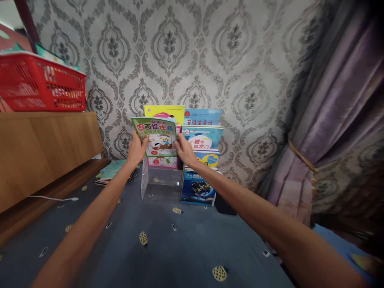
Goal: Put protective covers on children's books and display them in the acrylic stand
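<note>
Green-bordered picture book (159, 138): we hold this item by its two side edges, cover facing us and tilted slightly, above the bare front section of a clear acrylic book rack (163, 184). Our left hand (138, 149) is closed on the left edge, thumb over the cover; our right hand (184, 149) is closed on the right edge. Each hand is open only by the thickness of the book. Directly behind it we see a pink-bordered book (162, 162) and, at the rear, a taller yellow book (165, 110). We cannot tell whether the held book touches the pink-bordered one. The right column of the rack carries, rear to front, a light-blue book (207, 114), a teal book (210, 134), a blue-and-yellow book (212, 160) and a dark-blue book (198, 190). The rack rests on a blue pineapple-print cloth (180, 252), near the wallpapered wall (240, 72). To the left, a stack of books (115, 170) lies flat on the cloth, beside a wooden cabinet (51, 148) bearing a red plastic basket (66, 88).
</note>
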Tool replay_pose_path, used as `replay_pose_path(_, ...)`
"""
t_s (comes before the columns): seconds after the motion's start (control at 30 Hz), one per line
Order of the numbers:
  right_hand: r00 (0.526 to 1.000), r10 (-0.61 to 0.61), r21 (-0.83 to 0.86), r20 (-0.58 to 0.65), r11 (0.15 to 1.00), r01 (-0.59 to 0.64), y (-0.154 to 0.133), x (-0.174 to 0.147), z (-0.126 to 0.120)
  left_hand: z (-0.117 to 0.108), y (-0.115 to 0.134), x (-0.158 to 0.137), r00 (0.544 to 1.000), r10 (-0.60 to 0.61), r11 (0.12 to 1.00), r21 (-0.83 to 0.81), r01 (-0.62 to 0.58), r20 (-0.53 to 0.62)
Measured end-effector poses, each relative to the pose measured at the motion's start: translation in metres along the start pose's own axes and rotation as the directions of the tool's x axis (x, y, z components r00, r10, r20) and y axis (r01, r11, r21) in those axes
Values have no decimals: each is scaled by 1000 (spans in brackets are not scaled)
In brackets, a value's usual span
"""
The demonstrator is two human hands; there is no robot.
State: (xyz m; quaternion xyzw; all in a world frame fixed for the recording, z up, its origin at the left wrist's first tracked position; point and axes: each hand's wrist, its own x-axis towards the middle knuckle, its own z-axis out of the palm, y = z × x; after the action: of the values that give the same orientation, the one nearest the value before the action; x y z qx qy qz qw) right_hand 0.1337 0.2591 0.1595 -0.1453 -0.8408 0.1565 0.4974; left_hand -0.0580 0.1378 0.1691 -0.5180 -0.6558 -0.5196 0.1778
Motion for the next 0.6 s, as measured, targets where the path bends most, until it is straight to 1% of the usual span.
replay_pose_path(0.07,1000,7,-60,29,998,-5,0,0,-1,1,0,-1,1000,-13,1000,15,13,14)
replay_pose_path(0.13,997,38,-142,69,989,-28,-2,1,-3,2,1,-3,998,-48,998,52,46,47)
replay_pose_path(0.2,991,84,-232,109,971,-57,-4,3,-6,4,2,-5,993,-84,993,94,76,82)
replay_pose_path(0.27,986,116,-319,123,945,-71,-8,5,-9,5,3,-6,988,-108,986,135,93,111)
replay_pose_path(0.33,987,125,-395,96,915,-78,-13,6,-13,6,5,-7,983,-122,980,175,96,139)
replay_pose_path(0.4,992,119,-450,31,888,-92,-17,4,-16,7,8,-6,980,-121,973,216,85,158)
replay_pose_path(0.5,988,145,-472,-61,867,-156,-23,1,-21,8,14,-6,977,-129,955,286,76,170)
replay_pose_path(0.6,975,204,-473,-88,853,-221,-25,-1,-26,8,20,-5,969,-170,932,349,98,181)
